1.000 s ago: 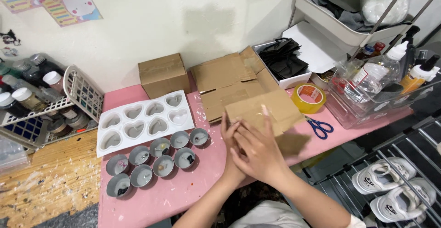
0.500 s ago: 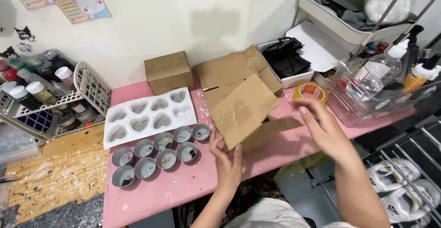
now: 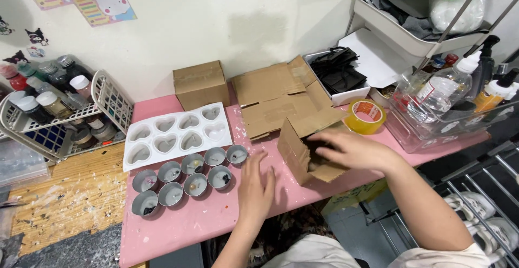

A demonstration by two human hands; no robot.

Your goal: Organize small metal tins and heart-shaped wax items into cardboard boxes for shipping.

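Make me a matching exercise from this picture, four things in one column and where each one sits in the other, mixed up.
Things:
1. right hand
2. left hand
3. tape roll
4. heart mould

Places:
A. flat on the pink table, beside the small round cups
B. behind the round cups, in front of the closed box
C. reaching into the open box
D. right of the open box, near the clear bin

Pairs: 1-C, 2-A, 3-D, 4-B
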